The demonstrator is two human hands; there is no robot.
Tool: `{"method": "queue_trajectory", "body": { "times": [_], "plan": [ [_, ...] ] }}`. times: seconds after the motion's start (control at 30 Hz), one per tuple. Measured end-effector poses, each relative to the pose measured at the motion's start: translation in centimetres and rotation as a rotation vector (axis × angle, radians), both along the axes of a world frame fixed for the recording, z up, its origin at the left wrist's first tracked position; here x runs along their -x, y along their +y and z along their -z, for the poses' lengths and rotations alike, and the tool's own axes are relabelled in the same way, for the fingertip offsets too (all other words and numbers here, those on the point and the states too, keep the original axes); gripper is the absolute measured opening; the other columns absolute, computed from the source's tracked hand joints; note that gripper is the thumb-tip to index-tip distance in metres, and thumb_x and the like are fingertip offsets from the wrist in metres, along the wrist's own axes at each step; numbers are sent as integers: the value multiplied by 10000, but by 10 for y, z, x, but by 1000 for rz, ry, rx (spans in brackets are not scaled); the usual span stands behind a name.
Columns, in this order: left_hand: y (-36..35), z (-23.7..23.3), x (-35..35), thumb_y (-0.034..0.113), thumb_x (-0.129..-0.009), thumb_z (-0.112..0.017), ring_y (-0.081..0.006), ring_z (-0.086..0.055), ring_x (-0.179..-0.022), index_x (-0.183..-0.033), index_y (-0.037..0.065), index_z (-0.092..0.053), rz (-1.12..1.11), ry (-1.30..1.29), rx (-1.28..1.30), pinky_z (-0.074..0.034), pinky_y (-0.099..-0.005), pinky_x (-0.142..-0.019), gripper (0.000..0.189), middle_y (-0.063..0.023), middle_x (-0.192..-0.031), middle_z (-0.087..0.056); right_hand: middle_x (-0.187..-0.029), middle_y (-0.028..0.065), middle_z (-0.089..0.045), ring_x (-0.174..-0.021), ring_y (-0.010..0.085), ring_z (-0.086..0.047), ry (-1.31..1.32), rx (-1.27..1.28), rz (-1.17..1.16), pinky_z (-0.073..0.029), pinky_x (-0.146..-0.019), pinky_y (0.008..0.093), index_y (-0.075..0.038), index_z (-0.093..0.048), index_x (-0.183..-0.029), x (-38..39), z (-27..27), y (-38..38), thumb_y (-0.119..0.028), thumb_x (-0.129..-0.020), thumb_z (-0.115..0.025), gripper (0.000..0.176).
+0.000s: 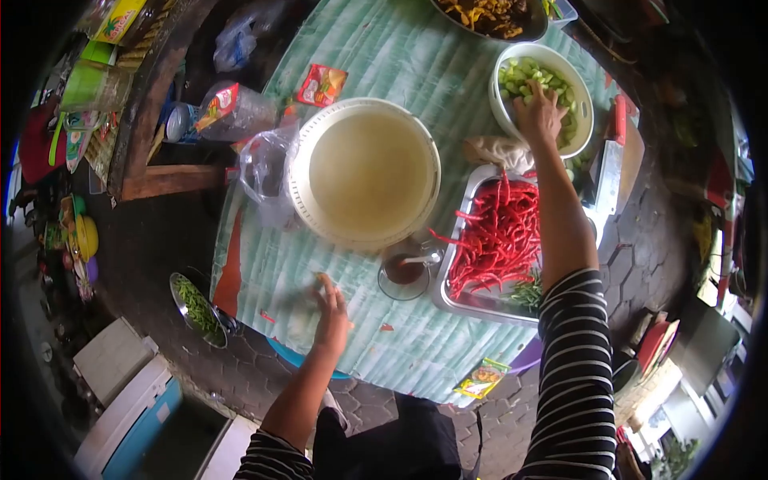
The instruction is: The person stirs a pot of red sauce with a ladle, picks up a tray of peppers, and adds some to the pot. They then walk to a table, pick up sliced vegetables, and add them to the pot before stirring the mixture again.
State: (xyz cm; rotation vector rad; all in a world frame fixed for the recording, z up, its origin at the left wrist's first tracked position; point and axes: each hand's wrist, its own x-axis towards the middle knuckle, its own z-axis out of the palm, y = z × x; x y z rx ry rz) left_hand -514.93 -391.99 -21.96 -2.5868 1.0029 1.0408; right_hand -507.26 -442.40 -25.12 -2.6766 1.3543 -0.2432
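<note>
My right hand (pixel 541 116) reaches into a white bowl (pixel 588 120) of chopped green vegetable pieces (pixel 522 74). Its fingers are spread over the pieces, with no clear grip on any. My left hand (pixel 330 318) is low over the near part of the table, fingers apart and nothing visible in them. Between the hands, a large white tub (pixel 432 172) contains cloudy, pale liquid (pixel 368 176). Long red chillies (pixel 500 236) fill a metal tray (pixel 490 308) below my right forearm, with small green chillies (pixel 526 292) in one corner.
A glass (pixel 404 278) of dark red contents with a spoon stands by the tray. A knife (pixel 614 152) with a red handle lies at the right edge. Also present are a clear plastic bag (pixel 268 172), a red packet (pixel 322 85), a yellow packet (pixel 482 378) and a dark food bowl (pixel 500 36).
</note>
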Motion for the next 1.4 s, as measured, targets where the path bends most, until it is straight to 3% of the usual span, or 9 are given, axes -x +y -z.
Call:
{"method": "queue_trajectory", "body": {
  "times": [0.13, 0.4, 0.47, 0.6, 0.87, 1.07, 1.13, 1.23, 1.4],
  "plan": [
    [-1, 1, 1, 324, -614, -674, -500, -148, -1165, -1187, -86, -320, 105, -113, -120, -268, -363, -974, 788, -312, -1296, -16, -1062, 136, -461, -963, 368, -450, -42, 0, -41, -444, -716, 432, -228, -489, -1047, 7, 4, -5, -286, -672, -584, 391],
    [-8, -5, -4, 348, -731, -523, -462, -126, -1179, -1152, -54, -410, 527, -264, -257, -224, -614, -898, 593, -181, -1206, -364, -716, 132, -603, -662, 268, -586, -247, 3, 63, -454, -581, 377, -177, -592, -905, 17, 4, -59, -335, -650, -599, 300],
    [-5, -3, -5, 360, -711, -545, -471, -132, -1171, -1135, -66, -425, 543, -250, -242, -239, -617, -886, 613, -188, -1196, -368, -598, 67, -549, -447, 144, -503, -625, -682, 302, -395, -375, 271, -123, -585, -908, 17, -16, -53, -283, -680, -639, 284],
    [1, 3, -2, 402, -673, -563, -479, -139, -1165, -1126, -83, -422, 522, -267, -198, -256, -629, -866, 678, -213, -1178, -367, -584, 108, -528, -471, 170, -491, -791, -962, 450, -397, -409, 271, 20, -556, -834, 23, -29, -56, -312, -721, -620, 356],
    [3, 5, -1, 246, -708, -510, -479, -150, -1167, -1131, -117, -389, 513, -298, -153, -265, -631, -860, 570, -261, -1172, -340, -724, 32, -539, -603, 132, -515, -980, -1186, 396, -389, -453, 235, -111, -541, -902, 40, -55, -55, -280, -733, -627, 254],
    [6, 10, 1, 232, -725, -475, -473, -164, -1168, -1140, -85, -404, 555, -366, -181, -270, -634, -853, 526, -230, -1188, -352, -757, 59, -584, -659, 186, -569, -374, -535, 262, -451, -466, 287, -116, -549, -977, 37, -27, -58, -410, -701, -592, 406],
    [6, 11, 1, 238, -727, -467, -471, -174, -1165, -1138, -73, -415, 570, -385, -184, -278, -633, -848, 518, -216, -1179, -371, -981, 150, -562, -855, 299, -558, -24, -88, -47, -453, -686, 398, -150, -506, -1091, 46, 52, -118, -504, -669, -555, 553],
    [3, 7, -2, 249, -719, -462, -483, -207, -1143, -1114, -63, -450, 582, -425, -195, -298, -626, -838, 503, -207, -1151, -409, -1217, 154, -393, -1141, 350, -308, 139, -33, 75, -253, -904, 497, -246, -336, -1236, 21, 54, -81, -668, -597, -502, 784],
    [1, 3, -3, 242, -716, -459, -493, -204, -1138, -1090, -71, -469, 584, -397, -179, -284, -636, -843, 488, -205, -1148, -414, -1303, 157, -236, -1108, 435, -291, 114, -65, 296, -262, -846, 574, -380, -327, -1207, -21, 2, -1, -692, -638, -423, 656]
  ]
}}
